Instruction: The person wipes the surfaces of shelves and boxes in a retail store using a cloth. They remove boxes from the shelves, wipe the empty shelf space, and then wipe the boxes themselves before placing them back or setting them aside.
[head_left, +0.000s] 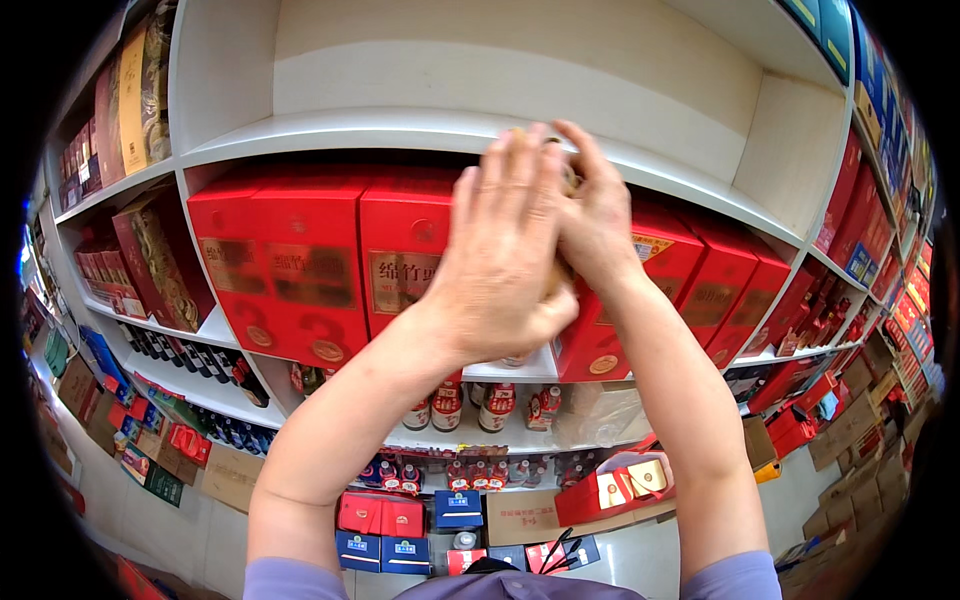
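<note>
My left hand (504, 259) is raised in front of the shelf unit, its back towards me and its fingers stretched side by side. Close against it, my right hand (598, 214) bends its fingers inward. A small gold-brown thing (572, 180) shows between the two hands; they cover most of it, and blur keeps me from telling what it is. Behind the hands stand tall red gift boxes (307, 259) with gold label panels, in a white shelf compartment (420, 131). More red boxes (694, 277) stand right of my hands.
Small bottles (496, 409) with red labels stand on a lower shelf. Below lie a red box (381, 514), blue boxes (459, 510) and a red bag (615, 487) holding gold-topped boxes. Wine bottles (195, 360) lie at left. Cartons (855, 427) lie on the floor at right.
</note>
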